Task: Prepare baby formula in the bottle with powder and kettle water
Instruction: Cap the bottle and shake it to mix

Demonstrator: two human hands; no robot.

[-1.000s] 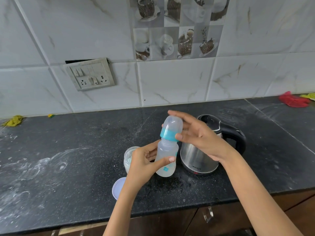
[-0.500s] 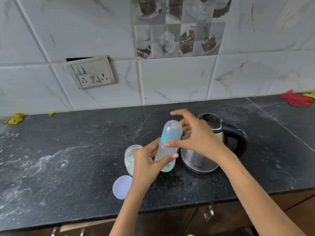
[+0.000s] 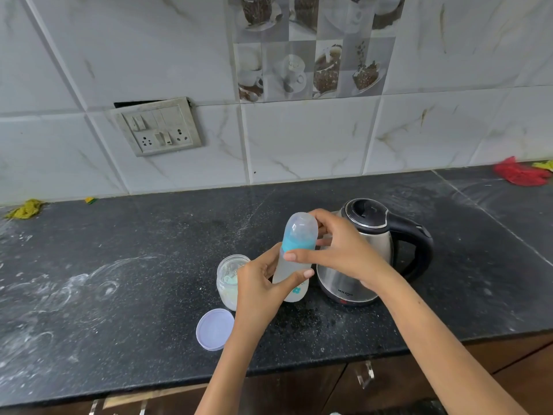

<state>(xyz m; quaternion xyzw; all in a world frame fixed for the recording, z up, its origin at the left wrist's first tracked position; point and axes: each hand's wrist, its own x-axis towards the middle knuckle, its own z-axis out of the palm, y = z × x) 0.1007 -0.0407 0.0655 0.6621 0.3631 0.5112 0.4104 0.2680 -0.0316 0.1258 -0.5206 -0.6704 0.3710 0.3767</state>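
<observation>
A clear baby bottle (image 3: 294, 266) with a teal collar and a translucent cap (image 3: 300, 227) stands tilted above the black counter. My left hand (image 3: 260, 284) grips its lower body from the left. My right hand (image 3: 338, 250) wraps the teal collar and cap, thumb in front. The steel kettle (image 3: 368, 253) with a black handle and shut lid stands right behind the bottle. An open glass jar of pale powder (image 3: 229, 280) sits just left of my left hand, its lilac lid (image 3: 215, 329) lying flat in front.
The black stone counter (image 3: 134, 265) has white powdery smears on its left part. A red cloth (image 3: 519, 173) lies at the far right by the wall, a yellow cloth (image 3: 27, 208) at the far left. A switch panel (image 3: 157, 127) is on the tiled wall.
The bottle has come down slightly toward the counter. My right hand has slid from the cap's top to close around the teal collar. My left hand keeps its hold.
</observation>
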